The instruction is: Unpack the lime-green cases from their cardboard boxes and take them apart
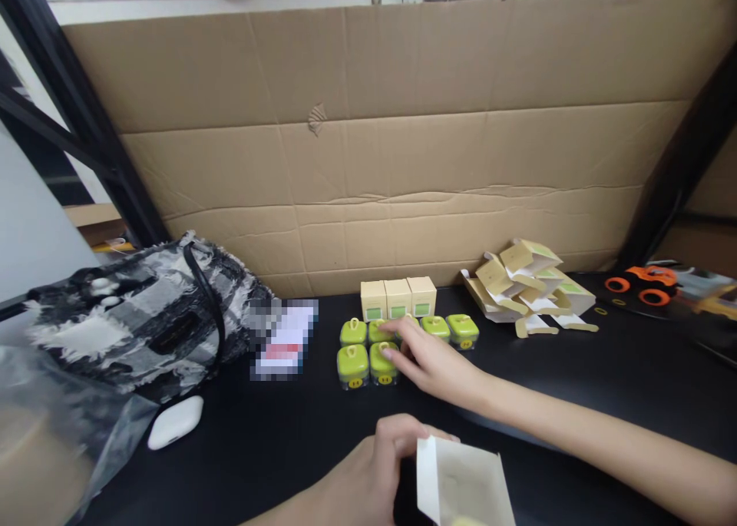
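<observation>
the right hand (429, 365) reaches among green jars (368, 353) mid-table, fingers spread narrow over them; it could topple neighbours. the left hand (368, 472) grips an open carton (464, 484) near.

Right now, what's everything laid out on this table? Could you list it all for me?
green-lidded jars: at least six, lime green lids, two rows at table centre
closed small boxes: three, tan with green labels, behind the jars
folded carton blanks: a loose pile, tan and white, right of the jars
fabric bag: one, black, grey and white, left side
white case: one, in front of the bag
toy car: one, orange and black, far right
cardboard sheet: one, brown, standing behind
table: black
left hand: holds an open carton
right hand: fingers on the jars
</observation>
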Demonstrator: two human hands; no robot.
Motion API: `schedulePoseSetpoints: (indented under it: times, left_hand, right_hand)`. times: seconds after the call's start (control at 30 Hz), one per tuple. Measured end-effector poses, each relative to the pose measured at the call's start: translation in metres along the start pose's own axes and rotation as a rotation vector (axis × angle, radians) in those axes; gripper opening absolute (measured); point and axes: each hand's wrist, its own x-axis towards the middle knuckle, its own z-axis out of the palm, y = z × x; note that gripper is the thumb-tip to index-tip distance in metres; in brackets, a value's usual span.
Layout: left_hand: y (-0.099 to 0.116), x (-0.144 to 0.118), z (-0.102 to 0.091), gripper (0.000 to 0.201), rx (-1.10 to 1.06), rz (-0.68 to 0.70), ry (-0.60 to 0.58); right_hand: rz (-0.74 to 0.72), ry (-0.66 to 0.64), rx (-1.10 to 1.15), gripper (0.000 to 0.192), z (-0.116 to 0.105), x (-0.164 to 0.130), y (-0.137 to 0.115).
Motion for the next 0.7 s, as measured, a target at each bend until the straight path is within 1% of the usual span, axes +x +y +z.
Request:
schedulePoseSetpoints:
  times: [0.03, 0.07, 0.1, 0.17, 0.23, 0.27, 0.3, 0.33, 0.4, 0.43, 0.47, 0.5, 0.53, 0.6, 0.67, 0.7]
  left_hand:
    - [0.004, 0.002, -0.001, 0.078, -0.025, -0.049, 0.026]
    - [0.01, 0.004, -0.001, 0.072, -0.058, -0.136, 0.062]
    - [0.015, 0.006, -0.002, 0.067, -0.113, -0.221, 0.103]
    - [0.023, 0.009, 0.0, 0.066, -0.245, -0.36, 0.17]
    - [0.027, 0.013, 0.002, 0.067, -0.398, -0.428, 0.212]
    - [0.028, 0.015, 0.004, 0.066, -0.477, -0.451, 0.227]
    - [0.028, 0.016, 0.006, 0.064, -0.554, -0.468, 0.246]
    - [0.027, 0.017, 0.007, 0.061, -0.623, -0.476, 0.27]
    - [0.026, 0.018, 0.008, 0.059, -0.711, -0.465, 0.329]
    - [0.027, 0.019, 0.008, 0.061, -0.728, -0.456, 0.358]
    - [0.028, 0.02, 0.008, 0.065, -0.732, -0.452, 0.382]
    - [0.03, 0.02, 0.007, 0.068, -0.727, -0.457, 0.401]
    - [0.033, 0.021, 0.006, 0.071, -0.717, -0.48, 0.419]
    - [0.041, 0.024, 0.003, 0.066, -0.695, -0.578, 0.445]
    - [0.047, 0.026, 0.0, 0.057, -0.705, -0.695, 0.458]
    - [0.049, 0.027, -0.001, 0.054, -0.727, -0.741, 0.455]
  right_hand:
    - [0.019, 0.018, 0.017, 0.025, -0.005, -0.002, -0.002]
    - [0.039, 0.038, 0.036, 0.027, -0.011, -0.005, -0.004]
    - [0.06, 0.06, 0.052, 0.028, -0.018, -0.008, -0.006]
    - [0.113, 0.115, 0.11, 0.025, -0.035, -0.018, -0.01]
    - [0.159, 0.18, 0.186, 0.022, -0.051, -0.032, -0.016]
    - [0.15, 0.209, 0.204, 0.021, -0.058, -0.04, -0.019]
    - [0.104, 0.229, 0.192, 0.022, -0.064, -0.048, -0.022]
    - [0.011, 0.222, 0.143, 0.028, -0.068, -0.057, -0.025]
    - [-0.275, 0.129, -0.053, 0.04, -0.074, -0.072, -0.032]
    - [-0.42, 0.054, -0.173, 0.039, -0.074, -0.078, -0.036]
    - [-0.545, -0.009, -0.29, 0.033, -0.073, -0.082, -0.039]
    - [-0.635, -0.054, -0.397, 0.023, -0.071, -0.085, -0.041]
    - [-0.7, -0.063, -0.482, 0.016, -0.068, -0.087, -0.043]
    - [-0.765, -0.009, -0.6, 0.024, -0.06, -0.088, -0.044]
    - [-0.775, 0.074, -0.673, 0.031, -0.051, -0.086, -0.043]
    - [-0.765, 0.112, -0.695, 0.031, -0.047, -0.084, -0.042]
